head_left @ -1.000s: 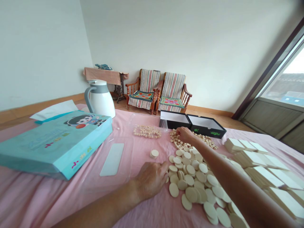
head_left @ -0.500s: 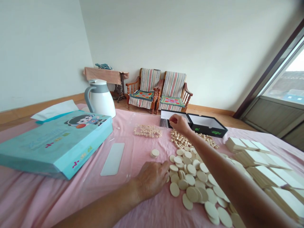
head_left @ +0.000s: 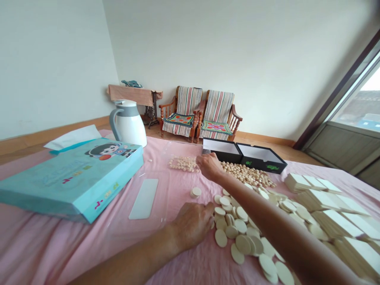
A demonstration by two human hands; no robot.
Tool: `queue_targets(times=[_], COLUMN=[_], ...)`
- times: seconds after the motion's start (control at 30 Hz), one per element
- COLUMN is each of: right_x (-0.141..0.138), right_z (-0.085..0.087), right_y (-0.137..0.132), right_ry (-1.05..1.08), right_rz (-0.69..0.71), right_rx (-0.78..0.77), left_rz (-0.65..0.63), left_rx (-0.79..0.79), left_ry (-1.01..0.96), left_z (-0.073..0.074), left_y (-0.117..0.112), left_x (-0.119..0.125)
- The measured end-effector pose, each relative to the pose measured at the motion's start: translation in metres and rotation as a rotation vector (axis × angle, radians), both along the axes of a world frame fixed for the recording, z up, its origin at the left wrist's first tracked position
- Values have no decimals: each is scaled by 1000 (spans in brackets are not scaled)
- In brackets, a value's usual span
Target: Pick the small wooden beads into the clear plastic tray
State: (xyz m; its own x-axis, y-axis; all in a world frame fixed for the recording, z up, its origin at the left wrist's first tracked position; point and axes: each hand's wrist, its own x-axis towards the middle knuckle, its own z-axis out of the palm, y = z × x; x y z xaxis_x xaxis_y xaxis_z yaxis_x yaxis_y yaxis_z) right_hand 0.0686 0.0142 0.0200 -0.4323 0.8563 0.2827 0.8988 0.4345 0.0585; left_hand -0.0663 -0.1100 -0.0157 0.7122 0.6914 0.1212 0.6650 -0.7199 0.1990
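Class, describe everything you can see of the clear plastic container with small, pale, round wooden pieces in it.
The clear, colourless plastic container looks shallow, thin-walled and roughly rectangular. It lies flat on the pink cloth, apparently open at the top, to the left of two open black boxes. The small, pale, round wooden pieces are gathered in its near part. The person's right hand hides its near right corner; whether it touches the container cannot be told.
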Motion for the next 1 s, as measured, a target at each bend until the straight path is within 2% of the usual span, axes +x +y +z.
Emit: queue_targets(times=[0.17,0.27,0.37,0.5,0.6,0.67,0.83,1.0], right_x=[-18,-13,6,41,62,73,86,88], right_z=[4,9,11,8,1,-6,-24,-25], right_y=[14,7,-17,-68,-104,-120,-129,-128], right_ry=[19,123,277,446,511,534,565,570], right_rz=[-33,-23,-22,-21,-36,-56,-103,-91], right_rx=[1,26,46,77,20,-29,-37,-46], left_rz=[8,5,-2,35,68,30,-70,-103], left_rx=[-2,-11,-19,-7,54,83,45,-7], left_ry=[-2,-10,-18,-81,-187,-217,-133,-141], left_z=[0,0,0,6,13,15,8,3], left_y=[0,0,0,4,14,23,44,53], left_x=[-1,-1,-1,-3,-9,-14,-28,-31])
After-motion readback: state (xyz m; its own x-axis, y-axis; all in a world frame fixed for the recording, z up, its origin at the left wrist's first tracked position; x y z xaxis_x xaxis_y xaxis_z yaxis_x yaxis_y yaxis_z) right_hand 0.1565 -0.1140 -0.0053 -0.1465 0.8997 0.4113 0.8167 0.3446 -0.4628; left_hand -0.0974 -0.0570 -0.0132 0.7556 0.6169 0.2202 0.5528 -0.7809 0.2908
